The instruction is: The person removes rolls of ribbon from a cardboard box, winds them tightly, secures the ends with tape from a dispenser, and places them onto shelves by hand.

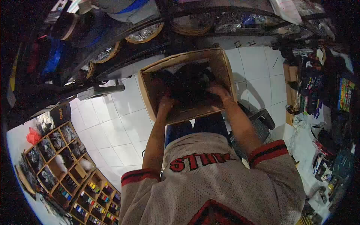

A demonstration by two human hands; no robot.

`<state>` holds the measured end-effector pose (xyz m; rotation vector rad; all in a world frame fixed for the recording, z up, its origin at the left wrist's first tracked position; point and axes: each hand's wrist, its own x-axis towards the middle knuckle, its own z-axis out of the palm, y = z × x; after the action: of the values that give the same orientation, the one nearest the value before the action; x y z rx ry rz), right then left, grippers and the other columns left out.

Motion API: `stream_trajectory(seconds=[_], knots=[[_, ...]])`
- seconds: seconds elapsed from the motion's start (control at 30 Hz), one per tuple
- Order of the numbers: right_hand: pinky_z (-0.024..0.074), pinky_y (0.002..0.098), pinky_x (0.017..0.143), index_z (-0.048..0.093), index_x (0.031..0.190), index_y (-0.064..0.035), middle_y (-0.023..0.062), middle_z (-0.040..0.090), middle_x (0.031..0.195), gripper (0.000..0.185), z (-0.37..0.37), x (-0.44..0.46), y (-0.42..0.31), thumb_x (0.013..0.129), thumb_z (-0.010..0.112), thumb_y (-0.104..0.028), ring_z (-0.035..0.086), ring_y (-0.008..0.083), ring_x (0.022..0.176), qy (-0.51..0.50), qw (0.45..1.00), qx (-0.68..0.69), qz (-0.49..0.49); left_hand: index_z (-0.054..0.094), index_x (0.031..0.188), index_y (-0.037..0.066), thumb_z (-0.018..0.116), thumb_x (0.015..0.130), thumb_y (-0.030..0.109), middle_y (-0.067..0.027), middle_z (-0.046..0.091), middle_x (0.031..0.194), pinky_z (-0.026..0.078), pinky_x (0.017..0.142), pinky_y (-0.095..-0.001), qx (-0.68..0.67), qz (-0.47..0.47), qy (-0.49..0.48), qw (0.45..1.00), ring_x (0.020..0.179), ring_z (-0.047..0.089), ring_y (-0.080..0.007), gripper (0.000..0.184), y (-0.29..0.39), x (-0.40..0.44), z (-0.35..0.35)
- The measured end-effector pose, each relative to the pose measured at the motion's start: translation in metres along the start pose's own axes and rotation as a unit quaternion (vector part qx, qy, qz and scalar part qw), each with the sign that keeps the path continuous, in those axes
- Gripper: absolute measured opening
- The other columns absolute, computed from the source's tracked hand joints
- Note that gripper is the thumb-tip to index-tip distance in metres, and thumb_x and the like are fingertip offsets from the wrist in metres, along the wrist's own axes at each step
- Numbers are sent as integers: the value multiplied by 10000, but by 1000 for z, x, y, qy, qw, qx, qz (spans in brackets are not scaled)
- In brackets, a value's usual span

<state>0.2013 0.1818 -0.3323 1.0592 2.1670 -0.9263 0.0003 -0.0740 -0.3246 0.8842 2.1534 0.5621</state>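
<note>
An open cardboard box (149, 108) sits in front of me, at about lap height, with dark contents (189, 82) inside. These look black and rounded in places, but shadow hides what they are. My left hand (167, 102) reaches in over the near left part of the box, its fingers lost in the dark. On the other side, my right hand (218, 90) is inside near the right wall, fingers bent against the dark contents. Whatever it grips cannot be made out.
A wooden compartment shelf (73, 165) with small packs and colourful items stands at the left. Shelving with round baskets (144, 33) runs across the far side. Bags and assorted goods (322, 150) line the right. A dark chair-like object (258, 125) is beside my right arm, over white floor tiles (112, 120).
</note>
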Motion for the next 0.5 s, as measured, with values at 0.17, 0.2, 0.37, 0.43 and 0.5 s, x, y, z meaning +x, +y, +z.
stream_trajectory(seconds=[0.17, 0.2, 0.37, 0.43, 0.5], knots=[[262, 403, 1085, 319, 1377, -57, 175, 311, 1424, 831, 12, -2, -27, 730, 684, -428, 296, 313, 1316, 87, 993, -16, -83, 197, 1430, 151, 720, 699, 294, -163, 287, 1431, 412, 966, -414, -174, 19, 15, 984, 1274, 359, -312, 910, -53, 21, 56], [254, 400, 1091, 290, 1388, -60, 167, 289, 1435, 855, 27, 9, -18, 728, 686, -432, 276, 312, 1325, 71, 988, 97, -95, 201, 1429, 150, 720, 699, 293, -163, 289, 1430, 408, 969, -414, -262, -21, 6, 965, 1274, 358, -312, 907, -52, 25, 59], [217, 403, 1108, 223, 1415, -66, 162, 244, 1456, 944, 35, 45, -31, 706, 710, -454, 203, 309, 1355, -133, 990, -52, 17, 218, 1421, 140, 720, 699, 285, -161, 301, 1424, 389, 985, -413, -135, -39, -6, 990, 1276, 355, -314, 892, -62, 32, 80], [215, 410, 1108, 208, 1420, -69, 165, 227, 1461, 973, 62, 79, -8, 692, 717, -466, 192, 315, 1357, -77, 995, 6, -60, 224, 1417, 136, 721, 699, 283, -160, 305, 1421, 382, 991, -413, -125, -44, -12, 991, 1277, 353, -315, 886, -66, 37, 82], [218, 412, 1106, 203, 1421, -69, 166, 223, 1461, 979, 74, 93, 1, 687, 724, -455, 193, 317, 1356, -43, 996, 2, -79, 231, 1414, 133, 721, 699, 280, -160, 310, 1419, 374, 998, -412, -123, -47, -20, 991, 1278, 352, -315, 880, -69, 43, 85]])
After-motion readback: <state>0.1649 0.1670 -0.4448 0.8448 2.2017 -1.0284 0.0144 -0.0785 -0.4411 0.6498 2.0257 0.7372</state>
